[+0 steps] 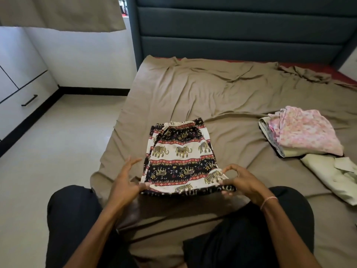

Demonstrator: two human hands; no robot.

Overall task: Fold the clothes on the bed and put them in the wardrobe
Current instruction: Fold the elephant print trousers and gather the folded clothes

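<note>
A padded dark teal headboard (231, 26) stands against a white wall (87, 59) edged with black skirting (92, 91). Pale glossy floor tiles (58, 142) run left to white cabinet fronts (19, 78) — one drawer has a black bar handle (29, 100). A beige curtain (61, 14) hangs at top left.

Trousers (179, 155) lie on the bed (212, 93) near its front edge. To their right sits a pile of clothes (305, 132), with another garment (332, 175) just before it; the headboard (231, 31) stands behind.
</note>
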